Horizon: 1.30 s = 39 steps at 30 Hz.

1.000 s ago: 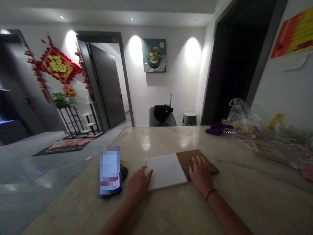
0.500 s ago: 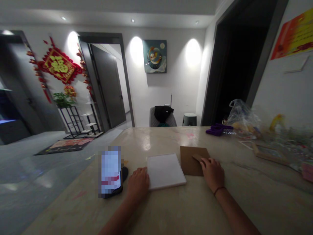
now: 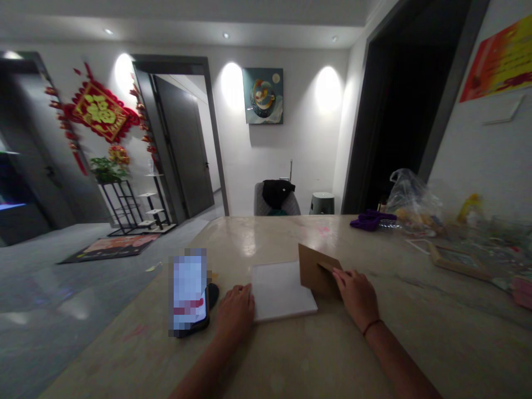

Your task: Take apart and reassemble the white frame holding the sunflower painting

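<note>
A white square board (image 3: 280, 291) lies flat on the beige table (image 3: 316, 354) in front of me. My left hand (image 3: 236, 310) rests with curled fingers against the board's left edge. My right hand (image 3: 356, 296) grips a brown cardboard backing (image 3: 318, 270) by its right side and holds it tilted up on edge, right beside the white board. A red string circles my right wrist.
A phone (image 3: 189, 293) stands on a dark holder left of my left hand. At the table's right end are a clear plastic bag (image 3: 409, 199), purple cloth (image 3: 368, 220), a wooden frame (image 3: 459, 260) and assorted clutter. A chair (image 3: 276, 199) stands at the far end.
My right hand slid the brown cardboard out to the right from beside the white board, then lifted it so it now stands tilted. My left hand curled at the board's left edge.
</note>
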### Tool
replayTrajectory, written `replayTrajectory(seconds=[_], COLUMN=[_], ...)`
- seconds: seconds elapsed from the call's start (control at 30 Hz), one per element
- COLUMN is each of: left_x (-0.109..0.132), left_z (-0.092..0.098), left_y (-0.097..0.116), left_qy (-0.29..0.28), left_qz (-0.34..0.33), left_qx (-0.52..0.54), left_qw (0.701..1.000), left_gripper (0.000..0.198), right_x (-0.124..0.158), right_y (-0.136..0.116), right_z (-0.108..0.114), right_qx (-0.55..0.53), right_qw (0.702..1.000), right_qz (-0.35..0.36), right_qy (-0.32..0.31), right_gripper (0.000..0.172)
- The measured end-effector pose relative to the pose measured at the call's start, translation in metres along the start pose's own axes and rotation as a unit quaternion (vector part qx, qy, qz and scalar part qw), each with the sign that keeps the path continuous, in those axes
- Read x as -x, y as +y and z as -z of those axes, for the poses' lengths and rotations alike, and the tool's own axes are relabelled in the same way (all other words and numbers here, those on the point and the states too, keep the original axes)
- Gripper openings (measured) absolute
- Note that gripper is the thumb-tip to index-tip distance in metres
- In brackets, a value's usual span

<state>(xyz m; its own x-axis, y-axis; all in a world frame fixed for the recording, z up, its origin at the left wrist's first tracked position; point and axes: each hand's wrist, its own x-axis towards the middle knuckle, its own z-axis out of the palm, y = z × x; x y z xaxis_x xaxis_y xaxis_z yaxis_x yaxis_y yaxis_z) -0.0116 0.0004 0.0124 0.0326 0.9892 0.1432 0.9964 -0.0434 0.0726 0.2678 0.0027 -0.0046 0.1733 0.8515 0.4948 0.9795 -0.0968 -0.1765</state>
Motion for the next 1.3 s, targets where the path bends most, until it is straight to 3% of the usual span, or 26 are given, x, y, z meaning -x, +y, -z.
replayTrajectory(seconds=[0.2, 0.43, 0.87, 1.3], left_x=[0.004, 0.006, 0.011, 0.011], left_z=[-0.006, -0.011, -0.014, -0.007], left_y=[0.009, 0.015, 0.021, 0.024], left_qy=[0.004, 0.009, 0.008, 0.006], left_qz=[-0.021, -0.026, -0.072, -0.077], left_qx=[0.027, 0.047, 0.122, 0.081], left_qw=[0.999, 0.999, 0.990, 0.994], left_gripper=[0.039, 0.040, 0.035, 0.034], right_x=[0.011, 0.017, 0.022, 0.019], right_y=[-0.040, -0.055, -0.069, -0.057], right_z=[0.003, 0.001, -0.002, 0.012], right_qx=[0.004, -0.002, -0.026, -0.051], right_qw=[0.997, 0.995, 0.992, 0.994], right_qz=[0.066, 0.096, 0.117, 0.097], right_qy=[-0.035, -0.038, -0.039, -0.032], right_gripper=[0.026, 0.025, 0.024, 0.024])
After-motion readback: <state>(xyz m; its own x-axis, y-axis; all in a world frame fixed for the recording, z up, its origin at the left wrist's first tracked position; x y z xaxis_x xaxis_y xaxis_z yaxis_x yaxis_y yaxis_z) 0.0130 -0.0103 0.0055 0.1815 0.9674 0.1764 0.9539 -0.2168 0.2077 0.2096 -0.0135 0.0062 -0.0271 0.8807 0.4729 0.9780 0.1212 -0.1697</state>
